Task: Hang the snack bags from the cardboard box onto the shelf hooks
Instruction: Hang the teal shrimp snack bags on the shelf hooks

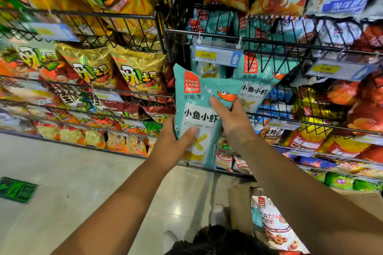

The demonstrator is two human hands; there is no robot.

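In the head view, the teal snack bag (196, 109) is held up in front of the wire shelf (269, 41), just below and left of the price tag (217, 56). It is close beside a matching teal bag (259, 80) that already sits in the rack. The left hand (176, 138) grips the bag's lower left part, thumb across the front and fingers hidden behind. The right hand (230, 118) takes the upper right side, thumb laid on the printed shrimp and the other fingers out of sight round the edge. Both hands are therefore closed on the one bag, which stands roughly upright but is creased near its top. The step in hand looks like placing this bag with its own kind. No hook or hanging hole can be made out in the blur, so the top edge probably needs finding by touch. A sound way would be to slide the right hand up toward the top seam, keep the bag's face outward like its neighbour, and let the left hand only steady the bottom. Squeezing the middle risks crushing the crisps, and the tag holder could snag the top corner if the bag goes in at a tilt. The cardboard box (238, 203) stands on the floor (83, 172) at lower right, with another packet (275, 225) inside it.
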